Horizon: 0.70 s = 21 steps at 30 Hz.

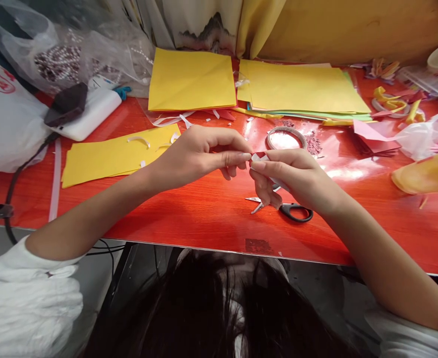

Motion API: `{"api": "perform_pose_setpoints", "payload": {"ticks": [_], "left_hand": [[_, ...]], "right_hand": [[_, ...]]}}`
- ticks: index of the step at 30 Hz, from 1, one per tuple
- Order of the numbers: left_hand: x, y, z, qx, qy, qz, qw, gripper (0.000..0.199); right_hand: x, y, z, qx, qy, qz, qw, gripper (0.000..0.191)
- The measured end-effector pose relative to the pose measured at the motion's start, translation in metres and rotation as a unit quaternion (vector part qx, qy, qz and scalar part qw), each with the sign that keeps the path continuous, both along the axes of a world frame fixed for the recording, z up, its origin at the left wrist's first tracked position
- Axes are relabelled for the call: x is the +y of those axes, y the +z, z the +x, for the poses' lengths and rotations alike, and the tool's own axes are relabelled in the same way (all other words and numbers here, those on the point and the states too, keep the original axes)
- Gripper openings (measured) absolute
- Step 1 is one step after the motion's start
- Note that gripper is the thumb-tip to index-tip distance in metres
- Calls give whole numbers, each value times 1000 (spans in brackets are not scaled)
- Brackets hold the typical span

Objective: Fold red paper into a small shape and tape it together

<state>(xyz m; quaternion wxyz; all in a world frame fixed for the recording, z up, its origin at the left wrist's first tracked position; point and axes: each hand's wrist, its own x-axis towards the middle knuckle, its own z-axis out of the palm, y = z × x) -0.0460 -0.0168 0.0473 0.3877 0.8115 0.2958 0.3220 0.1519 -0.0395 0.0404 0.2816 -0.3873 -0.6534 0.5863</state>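
Fingertip to fingertip, my left hand and my right hand meet above the middle of the red table. A small white strip with a bit of red beside it is pinched in my right fingers; some white shows under that palm too. My left thumb and forefinger are pressed together at the red bit, which is too small to name. Below my right hand lie scissors with black handles, blades apart and partly hidden by the fingers. A roll of tape lies just behind that hand.
Yellow sheets and a second stack lie at the back. More yellow paper with white scraps is at left, near a dark phone on a white box. Plastic bags stand far left; a yellow cup lies right.
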Motion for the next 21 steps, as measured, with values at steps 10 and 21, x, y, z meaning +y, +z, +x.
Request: {"api": "perform_pose_setpoints", "payload": {"ticks": [10, 21], "left_hand": [[-2, -6, 1, 1, 27, 35, 999, 18], [-3, -12, 1, 87, 71, 199, 974, 11]], "right_hand": [[-1, 1, -2, -18, -7, 23, 1000, 39], [-3, -4, -4, -60, 7, 61, 996, 38]]}}
